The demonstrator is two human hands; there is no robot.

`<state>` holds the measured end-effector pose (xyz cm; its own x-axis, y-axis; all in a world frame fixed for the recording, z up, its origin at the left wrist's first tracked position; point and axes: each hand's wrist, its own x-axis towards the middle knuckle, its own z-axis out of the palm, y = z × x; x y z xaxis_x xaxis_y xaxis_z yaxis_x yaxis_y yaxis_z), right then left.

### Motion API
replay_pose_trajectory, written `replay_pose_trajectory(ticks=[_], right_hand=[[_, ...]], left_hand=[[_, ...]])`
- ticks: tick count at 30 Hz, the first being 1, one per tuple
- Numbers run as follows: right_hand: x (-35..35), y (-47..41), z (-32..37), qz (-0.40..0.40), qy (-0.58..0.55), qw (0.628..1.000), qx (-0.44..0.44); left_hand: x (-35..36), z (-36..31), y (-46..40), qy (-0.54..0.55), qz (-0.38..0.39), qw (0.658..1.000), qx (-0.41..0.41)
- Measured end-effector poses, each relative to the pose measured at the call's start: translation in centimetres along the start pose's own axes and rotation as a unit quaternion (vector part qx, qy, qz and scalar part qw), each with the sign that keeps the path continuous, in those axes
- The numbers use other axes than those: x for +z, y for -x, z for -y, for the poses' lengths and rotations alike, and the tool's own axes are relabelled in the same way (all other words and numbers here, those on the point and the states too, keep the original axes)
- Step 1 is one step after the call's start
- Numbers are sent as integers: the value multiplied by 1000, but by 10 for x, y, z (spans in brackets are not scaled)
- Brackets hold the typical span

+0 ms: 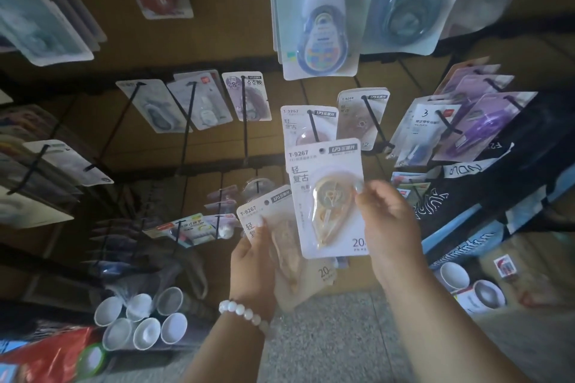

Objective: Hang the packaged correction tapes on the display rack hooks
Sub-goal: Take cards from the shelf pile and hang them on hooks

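Observation:
My right hand [389, 224] pinches a white T-9267 correction tape package [323, 196] by its right edge and holds it upright, its hang hole just below a black rack hook [312, 126]. That hook carries a matching T-9267 package [294, 123]. My left hand [253, 264], with a white bead bracelet at the wrist, grips a stack of the same packages [264, 218] lower and to the left. Beside the hook hangs a T-9264 package [353, 116] on its own hook.
Other packaged correction tapes hang on hooks all around: a blue one [322, 25] above, purple ones [476, 121] at right, grey ones [174, 106] at left. White cups [143, 320] sit on the floor lower left, mugs [473, 289] lower right.

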<state>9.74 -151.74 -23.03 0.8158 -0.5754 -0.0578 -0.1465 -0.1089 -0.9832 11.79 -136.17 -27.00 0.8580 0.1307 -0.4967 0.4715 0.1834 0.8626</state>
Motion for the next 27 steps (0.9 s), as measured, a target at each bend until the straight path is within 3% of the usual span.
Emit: replay_pose_trajectory(ticks=[18,27], right_hand=[[9,-20,-7,-20,48,999,3],[9,-16,-6,-19,17,1000,3]], left_hand=[[-4,5,-5,0,-10,1000,21],[-7,6,-6,-3,-10,1000,26]])
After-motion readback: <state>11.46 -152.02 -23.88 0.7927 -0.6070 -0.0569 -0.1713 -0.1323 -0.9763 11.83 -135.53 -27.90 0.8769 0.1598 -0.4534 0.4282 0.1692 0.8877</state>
